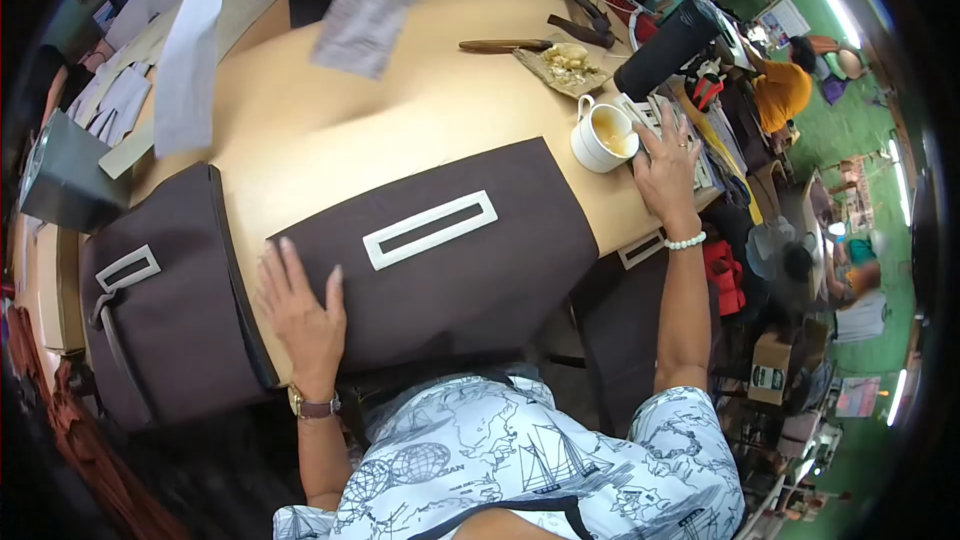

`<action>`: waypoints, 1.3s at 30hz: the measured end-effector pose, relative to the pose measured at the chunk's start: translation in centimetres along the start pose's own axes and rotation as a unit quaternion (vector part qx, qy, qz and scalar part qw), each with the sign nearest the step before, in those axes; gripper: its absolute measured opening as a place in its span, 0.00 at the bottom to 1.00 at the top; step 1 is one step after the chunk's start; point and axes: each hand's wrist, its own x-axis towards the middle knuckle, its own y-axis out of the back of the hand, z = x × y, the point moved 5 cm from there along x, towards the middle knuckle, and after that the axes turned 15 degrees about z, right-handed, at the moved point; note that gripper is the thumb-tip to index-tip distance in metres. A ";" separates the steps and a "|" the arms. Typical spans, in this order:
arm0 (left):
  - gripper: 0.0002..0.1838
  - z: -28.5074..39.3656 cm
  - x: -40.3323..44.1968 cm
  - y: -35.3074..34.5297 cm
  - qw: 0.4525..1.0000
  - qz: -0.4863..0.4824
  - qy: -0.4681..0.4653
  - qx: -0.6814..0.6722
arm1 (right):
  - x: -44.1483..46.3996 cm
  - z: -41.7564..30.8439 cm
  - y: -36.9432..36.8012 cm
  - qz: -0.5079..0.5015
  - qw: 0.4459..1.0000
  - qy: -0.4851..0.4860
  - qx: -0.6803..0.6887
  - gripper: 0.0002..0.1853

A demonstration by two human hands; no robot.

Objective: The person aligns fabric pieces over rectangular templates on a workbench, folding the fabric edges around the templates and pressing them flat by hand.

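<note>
A dark brown panel (470, 300), of leather or similar sheet, lies before me with a whitish rectangular frame (430, 230) around a slot on it. My left hand (305, 305) rests flat at the panel's left edge, fingers stretched out and holding nothing. My right hand (668, 165) is over the table's right edge, fingers apart, beside a white cup (597, 145) of yellowish content. Its fingers lie over several whitish frame pieces (640, 112); whether it touches the cup I cannot tell. Left of my left hand is another dark brown piece (180, 310) with a similar frame and a strap.
A hammer (580, 0), a wooden-handled tool (505, 45) and a crumpled sheet with a yellowish lump (565, 65) lie beyond the cup. A black cylinder (668, 45) stands near the right edge. Pale strips (375, 15) hang across the far side. A grey metal block (75, 175) stands left.
</note>
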 end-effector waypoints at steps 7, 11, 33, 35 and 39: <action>0.23 -1.9 -0.4 1.5 0.999 0.004 0.029 -0.029 | -2.2 -3.5 1.1 -0.059 0.995 0.067 -0.039 0.14; 0.13 -2.1 -0.1 1.6 0.988 0.031 0.062 -0.138 | -4.6 -11.2 2.4 -0.066 0.957 0.100 0.266 0.21; 0.34 -3.9 -1.1 2.3 0.939 0.040 0.188 -0.287 | -9.5 -18.9 -0.5 -0.157 0.957 0.213 -0.121 0.29; 0.32 -4.0 -1.1 2.4 0.926 0.046 0.186 -0.326 | -9.0 -18.5 -1.1 -0.163 0.952 0.219 -0.139 0.30; 0.26 -4.5 -1.2 2.1 0.925 0.036 0.156 -0.344 | -8.9 -18.4 -1.4 -0.187 0.935 0.248 -0.175 0.33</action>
